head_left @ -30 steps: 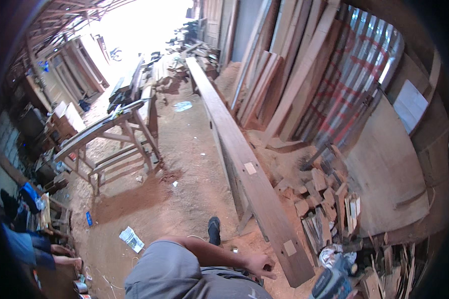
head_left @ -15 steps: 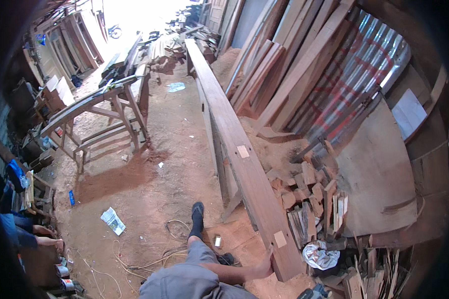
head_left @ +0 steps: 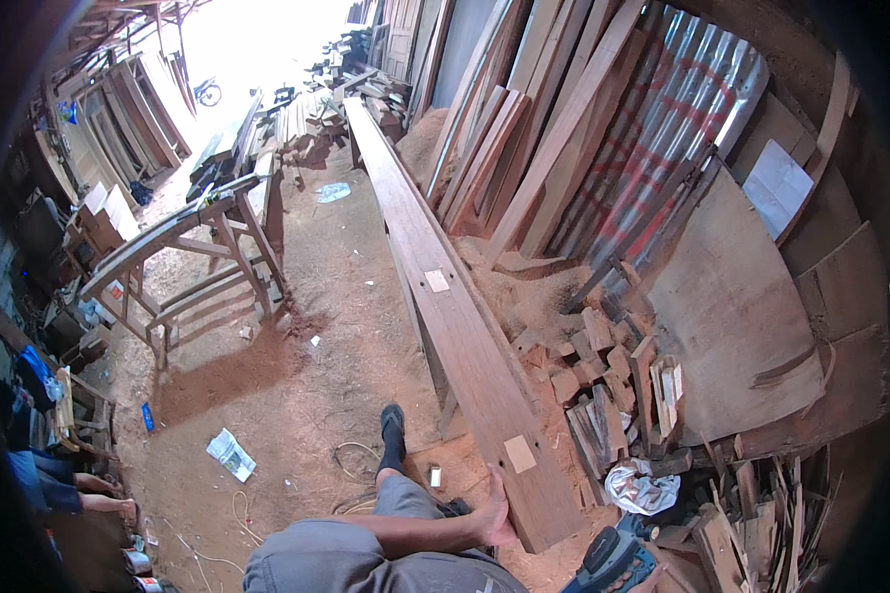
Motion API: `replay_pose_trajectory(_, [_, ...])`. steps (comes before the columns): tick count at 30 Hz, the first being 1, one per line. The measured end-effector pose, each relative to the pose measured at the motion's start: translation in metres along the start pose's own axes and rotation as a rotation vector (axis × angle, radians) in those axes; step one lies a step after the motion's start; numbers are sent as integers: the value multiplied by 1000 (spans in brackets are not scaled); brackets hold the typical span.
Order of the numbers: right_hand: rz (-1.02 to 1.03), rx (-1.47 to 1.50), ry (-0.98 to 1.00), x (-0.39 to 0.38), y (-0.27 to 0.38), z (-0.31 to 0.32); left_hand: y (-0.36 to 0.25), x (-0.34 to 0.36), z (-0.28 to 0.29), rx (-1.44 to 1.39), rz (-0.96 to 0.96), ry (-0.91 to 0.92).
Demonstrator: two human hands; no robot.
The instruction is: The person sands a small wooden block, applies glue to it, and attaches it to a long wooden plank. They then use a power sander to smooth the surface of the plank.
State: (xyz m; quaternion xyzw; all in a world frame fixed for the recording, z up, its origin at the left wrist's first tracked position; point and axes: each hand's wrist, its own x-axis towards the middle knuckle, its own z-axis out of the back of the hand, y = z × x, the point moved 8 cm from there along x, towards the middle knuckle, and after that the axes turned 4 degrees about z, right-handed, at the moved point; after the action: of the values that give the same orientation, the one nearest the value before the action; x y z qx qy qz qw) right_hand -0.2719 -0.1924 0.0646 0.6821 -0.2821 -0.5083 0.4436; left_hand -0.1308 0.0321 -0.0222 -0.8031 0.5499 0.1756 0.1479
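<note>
A long wooden plank [head_left: 480, 381] with pale square patches runs from near my legs toward the bright far opening. My left hand [head_left: 494, 516] grips its left edge close to the near end, thumb up along the side and the other fingers mostly hidden. Low at the right, beside that end, is a teal-and-black handheld power tool [head_left: 608, 558], apart from the plank. My right hand [head_left: 649, 581] is on this tool, only partly in view at the lower edge. One pale patch [head_left: 519, 454] lies just ahead of my left hand.
Wood offcuts [head_left: 603, 371] and a white plastic bag [head_left: 641, 487] lie right of the plank. Boards [head_left: 564, 128] lean beside corrugated metal sheets [head_left: 677, 128]. A wooden sawhorse [head_left: 193, 247] stands left. Cords [head_left: 237, 514] cross the floor; another person's legs [head_left: 74, 489] show far left.
The power tool has come up further into view beside the plank's near end, with my right hand now visible on it. The plank and left hand appear shifted left as the view turned.
</note>
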Motion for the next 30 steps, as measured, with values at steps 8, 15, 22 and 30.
replay_pose_trajectory(8, [-40,23,-45,1,-14,43,-1,-23,19,-106,-66,-172])
replay_pose_trajectory(15, [-66,7,-91,8,-29,91,7,-10,44,-7,-71,-176])
replay_pose_trajectory(22, [83,-158,-58,-11,-28,86,-6,-8,-9,170,-77,-561])
replay_pose_trajectory(30, [221,-284,-71,-3,-82,43,-13,18,-7,320,-38,-798])
